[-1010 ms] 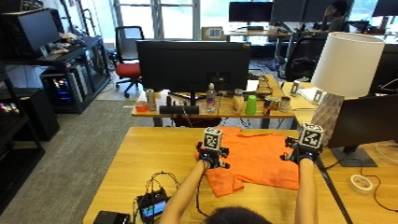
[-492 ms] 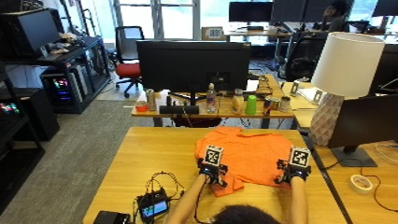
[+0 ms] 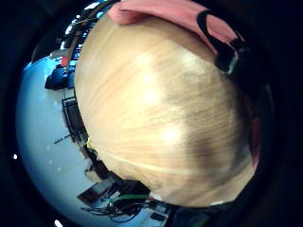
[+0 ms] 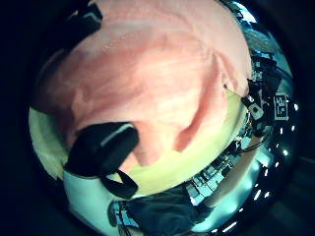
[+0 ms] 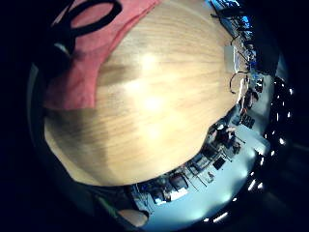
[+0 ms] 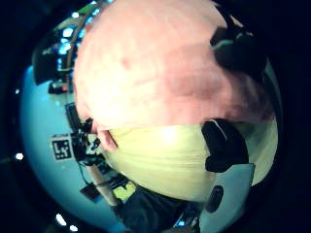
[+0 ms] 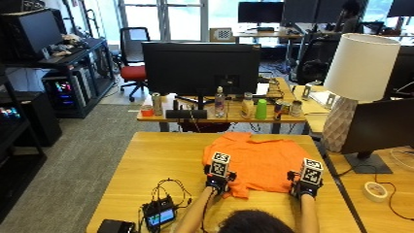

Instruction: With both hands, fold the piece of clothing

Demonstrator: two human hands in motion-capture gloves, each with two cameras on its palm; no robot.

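Orange shirt [image 7: 262, 160] flat on worktop [image 7: 162, 160], near hem newly drawn back, pinched by left hand [image 7: 216, 183] and right hand [image 7: 306, 187]; fold just begun.

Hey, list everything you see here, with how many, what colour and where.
shirt: one, orange, flat on the table in front of the person
table: one, light wood, under the shirt
device: one, black with a lit screen and cables, on the table's near left part
tape roll: one, pale, on the table to the right
lamp: one, white shade on a pale patterned base, right of the shirt
monitor: one, black, on the desk behind the table
bottles: several, one green, in a row under the monitor
chair: one, red seat, far back left
left hand: black glove, at the shirt's near left edge
right hand: black glove, at the shirt's near right corner
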